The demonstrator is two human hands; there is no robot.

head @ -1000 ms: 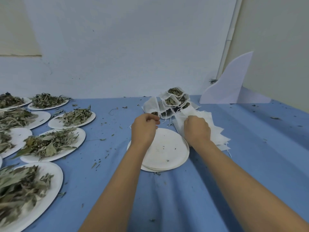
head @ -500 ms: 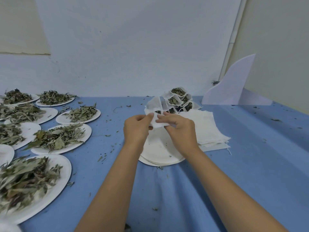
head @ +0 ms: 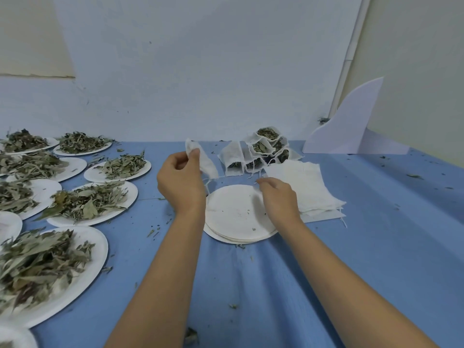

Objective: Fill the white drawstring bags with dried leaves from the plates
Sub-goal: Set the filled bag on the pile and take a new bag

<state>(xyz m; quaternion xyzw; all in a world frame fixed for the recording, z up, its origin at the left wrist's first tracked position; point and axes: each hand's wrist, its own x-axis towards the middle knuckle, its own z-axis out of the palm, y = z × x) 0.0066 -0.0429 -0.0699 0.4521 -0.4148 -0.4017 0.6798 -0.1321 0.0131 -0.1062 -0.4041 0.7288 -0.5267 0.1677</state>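
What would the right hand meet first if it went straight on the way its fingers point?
Likely the filled bags, which sit just beyond the right hand toward the wall; depth is unclear.

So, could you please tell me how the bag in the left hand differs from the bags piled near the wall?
The held bag looks empty, flat and hangs above the table; the piled bags hold leaves, bulge and rest on it. Both are white cloth with drawstrings.

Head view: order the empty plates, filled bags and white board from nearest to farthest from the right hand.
1. Empty plates, directly beneath the right hand.
2. Filled bags, behind it.
3. White board, far back right.
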